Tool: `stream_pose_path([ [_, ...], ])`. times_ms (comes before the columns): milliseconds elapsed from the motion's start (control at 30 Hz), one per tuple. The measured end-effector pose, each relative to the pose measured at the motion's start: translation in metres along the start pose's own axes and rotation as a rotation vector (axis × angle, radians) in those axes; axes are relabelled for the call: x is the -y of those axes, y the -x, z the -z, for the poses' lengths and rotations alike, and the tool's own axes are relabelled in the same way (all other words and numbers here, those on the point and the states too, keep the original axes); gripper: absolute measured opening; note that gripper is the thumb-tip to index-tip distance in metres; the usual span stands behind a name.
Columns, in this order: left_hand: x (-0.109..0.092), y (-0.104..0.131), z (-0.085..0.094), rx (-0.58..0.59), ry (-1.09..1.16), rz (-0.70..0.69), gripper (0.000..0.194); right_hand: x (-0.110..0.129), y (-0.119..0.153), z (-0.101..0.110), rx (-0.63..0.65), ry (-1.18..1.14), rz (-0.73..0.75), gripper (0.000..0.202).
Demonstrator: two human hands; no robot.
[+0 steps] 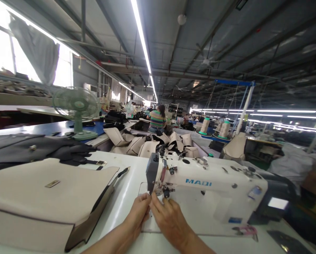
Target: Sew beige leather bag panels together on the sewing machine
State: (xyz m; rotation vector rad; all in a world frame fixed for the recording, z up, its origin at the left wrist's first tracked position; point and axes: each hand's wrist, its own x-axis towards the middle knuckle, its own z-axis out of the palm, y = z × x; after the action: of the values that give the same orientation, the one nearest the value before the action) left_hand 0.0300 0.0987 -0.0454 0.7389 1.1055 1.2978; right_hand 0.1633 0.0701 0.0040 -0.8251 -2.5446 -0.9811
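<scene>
A white sewing machine (197, 180) with a dark needle head stands on the table in front of me. Both my hands meet just below its needle area. My left hand (139, 211) is closed in a pinch, thumb and forefinger together close under the needle bar. Beside it, touching at the fingertips, my right hand (168, 215) is closed with bent fingers near the presser foot. Whatever lies between the fingertips is too small or hidden to make out. To the left of my hands lies a large cream bag piece (41, 187) with a metal plate and dark edging.
Black bag pieces (28, 146) lie at the far left, with a green fan (80, 109) behind them. Cream pieces (147, 146) are heaped beyond the machine. Pink-handled snippers (245, 230) rest at the right. Thread cones (223, 129) stand behind; a person (157, 119) sits farther off.
</scene>
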Motion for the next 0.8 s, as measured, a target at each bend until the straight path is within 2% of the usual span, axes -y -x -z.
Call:
stream_pose_path([
  [233,-0.001,-0.002,-0.001,0.02,-0.094,-0.047,0.036,0.013,-0.012,0.0,0.047,0.058,-0.149,0.04],
  [300,-0.005,0.004,-0.001,0.023,-0.144,-0.074,0.036,0.015,-0.009,0.003,0.06,0.041,-0.17,0.041],
  [367,-0.012,0.017,0.001,0.039,-0.21,-0.132,0.036,0.015,0.0,0.004,-0.008,-0.041,-0.159,0.04],
  [433,-0.018,0.037,0.004,0.069,-0.273,-0.228,0.036,0.013,0.013,0.003,-0.126,-0.266,-0.219,0.034],
  [500,-0.02,0.06,0.011,0.161,-0.414,-0.383,0.028,0.011,0.024,0.001,-0.143,-0.699,-0.444,0.024],
  [567,-0.017,0.078,0.018,0.323,-0.75,-0.638,0.015,0.01,0.029,-0.001,0.006,-1.287,-0.763,0.028],
  [600,-0.015,0.084,0.021,0.384,-0.949,-0.787,0.015,0.01,0.03,0.0,0.088,-1.574,-0.889,0.036],
  [667,-0.015,0.09,0.025,0.428,-1.222,-1.048,0.019,0.012,0.03,0.004,0.176,-1.996,-1.007,0.048],
  [733,-0.02,0.089,0.024,0.434,-1.211,-1.168,0.027,0.015,0.033,0.014,0.135,-2.125,-0.99,0.054],
  [800,-0.031,0.086,0.021,0.524,-1.111,-1.107,0.039,0.017,0.044,0.029,0.121,-2.022,-0.913,0.055],
])
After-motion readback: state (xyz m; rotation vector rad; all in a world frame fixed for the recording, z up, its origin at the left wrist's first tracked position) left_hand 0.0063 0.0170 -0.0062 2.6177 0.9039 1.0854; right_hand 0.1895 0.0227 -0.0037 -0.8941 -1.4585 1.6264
